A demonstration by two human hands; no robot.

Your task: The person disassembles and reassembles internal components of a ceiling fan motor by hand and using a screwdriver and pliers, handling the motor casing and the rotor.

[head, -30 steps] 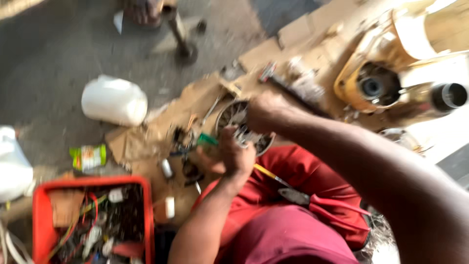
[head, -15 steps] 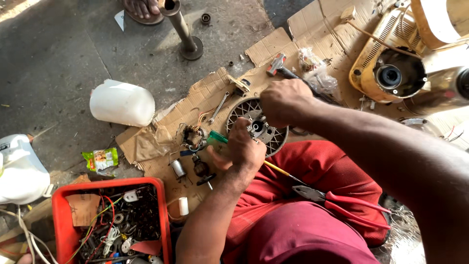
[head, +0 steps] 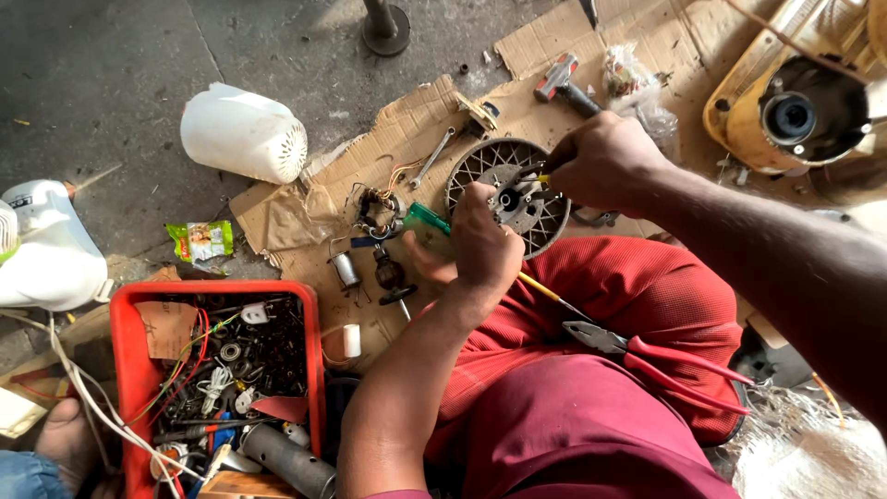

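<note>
A round metal grille (head: 480, 171) with a motor hub lies on cardboard (head: 407, 129) in front of my knees. My left hand (head: 480, 245) rests at the grille's near edge, closed around a green-handled screwdriver (head: 425, 219) that sticks out to the left. My right hand (head: 605, 162) is over the grille's right side, pinching a small yellow-ended tool (head: 540, 179) whose tip points at the hub. What the tip touches is hidden by my fingers.
Red-handled pliers (head: 665, 365) and a thin yellow rod (head: 545, 291) lie on my red-clothed lap. A red crate (head: 125, 370) of wires and parts stands at lower left. Around it are a white fan housing (head: 240, 134), a hammer (head: 564, 83), a wrench (head: 432, 157) and a yellow motor casing (head: 739, 120).
The view has shifted and steadied. My left hand has moved up to the grille's edge beside the hub. My right hand stays on the grille's right side.
</note>
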